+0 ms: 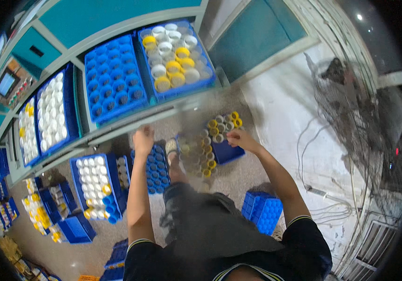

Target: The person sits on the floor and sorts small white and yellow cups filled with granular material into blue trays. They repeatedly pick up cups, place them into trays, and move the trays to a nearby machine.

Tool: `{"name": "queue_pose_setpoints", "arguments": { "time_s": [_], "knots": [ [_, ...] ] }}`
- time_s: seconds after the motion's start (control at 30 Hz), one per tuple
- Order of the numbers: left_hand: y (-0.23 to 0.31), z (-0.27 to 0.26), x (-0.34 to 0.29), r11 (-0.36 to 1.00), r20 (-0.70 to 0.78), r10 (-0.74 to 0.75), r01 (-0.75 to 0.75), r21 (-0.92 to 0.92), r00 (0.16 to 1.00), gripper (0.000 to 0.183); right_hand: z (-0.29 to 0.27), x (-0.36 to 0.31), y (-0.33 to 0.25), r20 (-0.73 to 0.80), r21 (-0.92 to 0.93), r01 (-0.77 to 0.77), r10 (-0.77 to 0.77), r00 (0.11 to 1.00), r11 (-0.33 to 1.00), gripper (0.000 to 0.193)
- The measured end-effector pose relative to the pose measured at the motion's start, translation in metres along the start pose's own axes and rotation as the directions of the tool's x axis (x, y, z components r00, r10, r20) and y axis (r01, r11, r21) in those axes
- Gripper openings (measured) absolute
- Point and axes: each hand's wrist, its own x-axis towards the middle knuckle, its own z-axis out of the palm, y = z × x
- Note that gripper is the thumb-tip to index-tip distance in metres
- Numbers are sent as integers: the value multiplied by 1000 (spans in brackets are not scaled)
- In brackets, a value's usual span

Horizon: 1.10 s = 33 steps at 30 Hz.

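My left hand (144, 139) is raised near the front ledge of the machine, below a blue crate of blue cups (116, 77). Its fingers are curled in, and whatever they may hold is hidden. My right hand (241, 139) hovers by a blue crate (230, 154) on the floor, whose far part carries white and yellow cups (219, 125). Its fingers are bent together too, their contents not visible. Beside that crate, partly behind a blurred smear, sits another group of yellow and clear cups (205, 157).
On the machine's ledge stand a crate of white, yellow and clear cups (175, 58) and crates of white cups (52, 112). Floor crates flank my legs, one with white cups (93, 182), one with blue cups (156, 171). A blue crate (262, 210) lies near the white wall (285, 117); cables hang there.
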Motion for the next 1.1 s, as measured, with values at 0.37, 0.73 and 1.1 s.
{"name": "queue_pose_setpoints", "arguments": {
  "time_s": [0.37, 0.73, 1.1],
  "knots": [
    [97, 123, 405, 800, -168, 385, -237, 551, 908, 88, -44, 420, -261, -70, -804, 369, -691, 720, 466, 62],
    [139, 109, 431, 965, 172, -259, 246, 92, 950, 52, -57, 521, -257, -87, -735, -7, -83, 993, 678, 101],
    [138, 102, 415, 967, -126, 49, -15, 254, 991, 34, -56, 476, -290, 4, -787, 258, -413, 911, 561, 89]
  ]
}}
